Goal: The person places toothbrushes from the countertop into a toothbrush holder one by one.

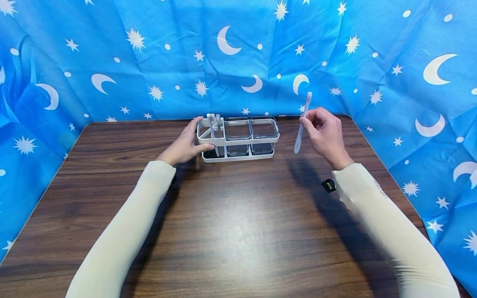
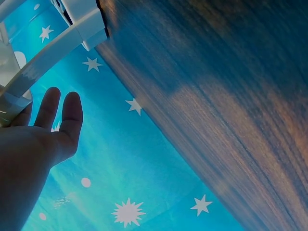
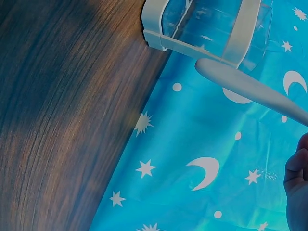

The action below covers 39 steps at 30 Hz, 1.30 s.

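Note:
A white toothbrush holder (image 1: 238,141) stands at the back of the table. Its left compartment has toothbrushes (image 1: 211,124) upright in it, and two clear cups (image 1: 237,129) sit in the other slots. My left hand (image 1: 184,142) grips the holder's left end, thumb in front and fingers at the far side. In the left wrist view, two fingers (image 2: 72,115) extend free of the white frame (image 2: 43,53). To the right of the holder, my right hand (image 1: 326,131) pinches a pale toothbrush (image 1: 300,132) in the air, bristles up. Its rounded handle end (image 3: 216,72) shows in the right wrist view.
The dark wooden table (image 1: 238,231) extends in front of the holder. A blue cloth (image 1: 167,54) with moons and stars hangs close behind the holder and along both sides. A small black device (image 1: 328,186) is at the right wrist.

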Available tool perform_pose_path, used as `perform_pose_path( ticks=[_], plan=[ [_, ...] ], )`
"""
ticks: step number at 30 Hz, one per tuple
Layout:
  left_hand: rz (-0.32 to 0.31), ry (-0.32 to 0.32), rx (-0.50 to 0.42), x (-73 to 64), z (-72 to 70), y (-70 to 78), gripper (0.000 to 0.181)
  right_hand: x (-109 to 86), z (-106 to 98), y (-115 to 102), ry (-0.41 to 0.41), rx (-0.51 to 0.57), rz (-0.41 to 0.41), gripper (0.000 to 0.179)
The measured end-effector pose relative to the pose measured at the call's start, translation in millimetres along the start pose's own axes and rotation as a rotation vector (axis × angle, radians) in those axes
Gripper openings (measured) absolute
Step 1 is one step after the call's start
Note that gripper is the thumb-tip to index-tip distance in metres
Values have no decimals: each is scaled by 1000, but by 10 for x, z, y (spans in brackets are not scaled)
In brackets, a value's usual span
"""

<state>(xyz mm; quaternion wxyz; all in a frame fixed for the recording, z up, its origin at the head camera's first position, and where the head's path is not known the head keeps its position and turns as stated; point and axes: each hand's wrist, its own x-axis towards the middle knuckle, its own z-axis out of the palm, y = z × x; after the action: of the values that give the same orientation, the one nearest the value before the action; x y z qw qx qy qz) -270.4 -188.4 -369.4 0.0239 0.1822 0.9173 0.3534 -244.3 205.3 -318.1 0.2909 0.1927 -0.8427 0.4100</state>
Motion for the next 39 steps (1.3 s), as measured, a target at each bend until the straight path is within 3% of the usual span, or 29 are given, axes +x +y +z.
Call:
perform_pose_path(
  ticks=[14,23,34,39],
  plan=[
    [17,-1,-2,20,3,-39,99,25,26,-86,49,32,-76,16],
    [25,-5,-2,15,16,-64,102,41,18,-547,62,103,-103,9],
    [20,16,24,12,28,-87,101,139,176,-769,84,248,-124,10],
    [15,15,24,9,26,-74,99,212,309,-882,86,317,-204,12]
  ],
)
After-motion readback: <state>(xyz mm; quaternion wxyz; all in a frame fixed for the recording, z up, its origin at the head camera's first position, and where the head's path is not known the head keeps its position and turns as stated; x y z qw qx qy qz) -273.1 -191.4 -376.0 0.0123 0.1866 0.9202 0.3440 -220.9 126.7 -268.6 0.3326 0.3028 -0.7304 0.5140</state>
